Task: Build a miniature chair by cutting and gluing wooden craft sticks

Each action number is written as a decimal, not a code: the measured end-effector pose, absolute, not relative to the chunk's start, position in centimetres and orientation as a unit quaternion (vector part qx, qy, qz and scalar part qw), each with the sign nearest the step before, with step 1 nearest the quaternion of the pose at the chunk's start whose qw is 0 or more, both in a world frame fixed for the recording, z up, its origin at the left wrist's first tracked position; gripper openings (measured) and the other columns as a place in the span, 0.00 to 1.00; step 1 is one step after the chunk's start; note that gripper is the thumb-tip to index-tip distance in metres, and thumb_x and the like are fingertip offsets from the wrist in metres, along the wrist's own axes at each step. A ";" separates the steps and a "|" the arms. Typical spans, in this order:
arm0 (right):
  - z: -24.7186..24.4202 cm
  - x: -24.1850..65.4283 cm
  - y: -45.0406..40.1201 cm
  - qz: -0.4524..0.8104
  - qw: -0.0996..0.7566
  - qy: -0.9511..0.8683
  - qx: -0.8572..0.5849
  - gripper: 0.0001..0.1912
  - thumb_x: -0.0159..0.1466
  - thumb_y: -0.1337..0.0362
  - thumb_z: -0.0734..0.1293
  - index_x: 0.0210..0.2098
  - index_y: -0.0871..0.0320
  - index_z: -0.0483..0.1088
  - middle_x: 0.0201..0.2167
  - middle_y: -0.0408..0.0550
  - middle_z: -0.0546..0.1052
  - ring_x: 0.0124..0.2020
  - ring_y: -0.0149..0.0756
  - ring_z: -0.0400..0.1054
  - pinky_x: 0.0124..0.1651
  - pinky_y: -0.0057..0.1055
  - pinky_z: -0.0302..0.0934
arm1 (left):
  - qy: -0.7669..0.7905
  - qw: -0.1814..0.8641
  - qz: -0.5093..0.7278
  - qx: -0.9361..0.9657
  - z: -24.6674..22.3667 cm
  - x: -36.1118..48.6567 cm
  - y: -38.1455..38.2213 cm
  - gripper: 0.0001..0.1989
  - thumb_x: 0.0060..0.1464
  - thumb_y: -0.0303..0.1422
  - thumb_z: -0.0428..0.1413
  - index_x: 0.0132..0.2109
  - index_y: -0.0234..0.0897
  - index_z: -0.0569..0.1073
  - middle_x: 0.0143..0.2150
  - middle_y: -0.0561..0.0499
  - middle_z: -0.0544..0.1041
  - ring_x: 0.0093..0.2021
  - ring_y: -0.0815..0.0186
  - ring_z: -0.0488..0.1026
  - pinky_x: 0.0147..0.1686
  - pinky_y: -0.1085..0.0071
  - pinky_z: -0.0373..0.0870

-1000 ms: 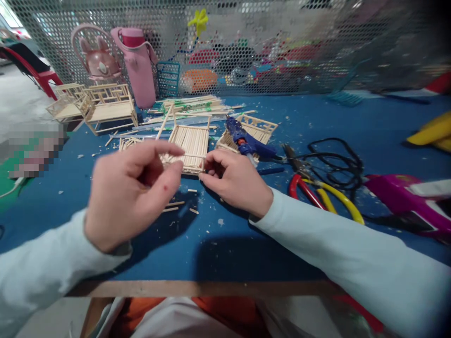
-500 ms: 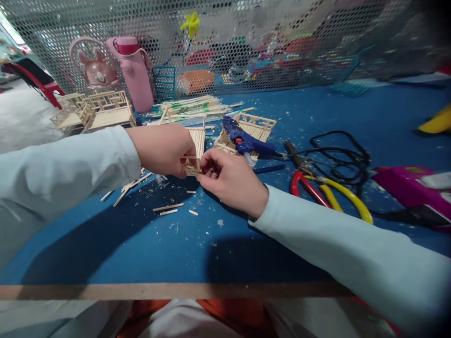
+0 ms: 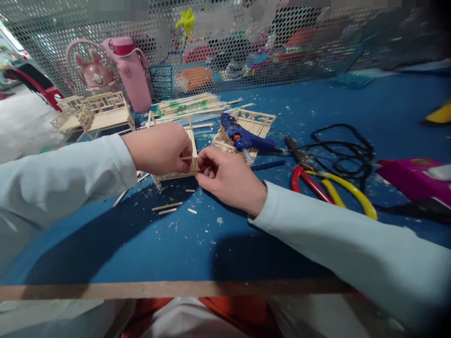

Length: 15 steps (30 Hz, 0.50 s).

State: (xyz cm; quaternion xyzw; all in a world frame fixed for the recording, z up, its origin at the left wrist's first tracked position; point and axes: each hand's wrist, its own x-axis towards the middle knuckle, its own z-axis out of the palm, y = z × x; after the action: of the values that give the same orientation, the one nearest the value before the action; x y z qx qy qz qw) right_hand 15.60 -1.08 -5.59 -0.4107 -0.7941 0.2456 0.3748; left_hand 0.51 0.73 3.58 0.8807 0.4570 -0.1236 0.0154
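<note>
A miniature furniture piece built of thin wooden sticks [image 3: 176, 176] stands on the blue table between my hands. My left hand [image 3: 160, 149] reaches over it, its fingers closed on a thin stick at the near right corner. My right hand [image 3: 232, 180] is curled against that same corner, thumb and forefinger pinching it from the right. My left hand hides much of the seat and back. Just beyond my right hand, a blue glue gun [image 3: 243, 136] lies across another stick-built piece [image 3: 260, 123].
Pliers with red and yellow handles [image 3: 331, 188] and a black cable [image 3: 341, 145] lie at the right, beside a magenta tool [image 3: 416, 180]. Stick bundles [image 3: 190, 104], a pink bottle [image 3: 134, 77] and finished stick furniture [image 3: 109, 117] stand behind. Offcuts [image 3: 167, 206] lie in front.
The stick-built piece has shifted and turned between my hands, so its long near edge now shows below my left hand. Both hands stay at the same corner.
</note>
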 end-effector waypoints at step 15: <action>-5.8 15.6 -1.0 0.245 0.378 -0.794 -0.409 0.09 0.51 0.77 0.63 0.27 0.58 0.61 0.21 0.37 0.64 0.23 0.26 0.59 0.29 0.26 0.53 | 0.444 0.009 -0.093 0.891 3.7 -0.2 0.6 0.12 0.49 0.36 0.53 0.32 0.37 0.80 0.17 0.54 0.69 0.18 0.74 0.55 0.24 0.73 0.52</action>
State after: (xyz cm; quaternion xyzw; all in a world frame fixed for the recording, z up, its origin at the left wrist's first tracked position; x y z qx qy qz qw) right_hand 15.58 -1.02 -5.75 -0.4090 -0.7937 0.2448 0.3778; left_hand -0.19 0.56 3.67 0.8909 0.4444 -0.0931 0.0092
